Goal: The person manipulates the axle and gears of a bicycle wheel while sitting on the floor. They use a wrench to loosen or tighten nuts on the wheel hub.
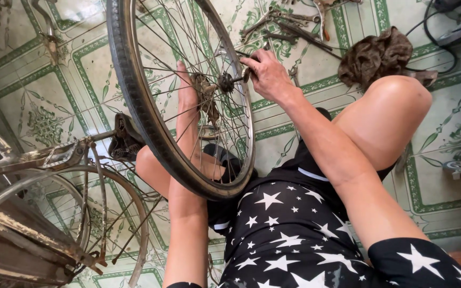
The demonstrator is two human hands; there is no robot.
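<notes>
A spoked bicycle wheel (134,80) with a black tyre stands upright between my knees. My left hand (188,90) reaches through behind the spokes and presses against the greasy hub (206,88). At the near end of the axle (229,81), my right hand (268,74) pinches a small metal part with its fingertips. What exactly the left fingers grip is hidden by the spokes and hub.
An old rusty bicycle frame (33,160) with its pedal (126,141) and another wheel lies at the left. Several hand tools (289,26) are scattered on the green patterned tile floor at the top. A dark rag (374,53) and black cables lie at the upper right.
</notes>
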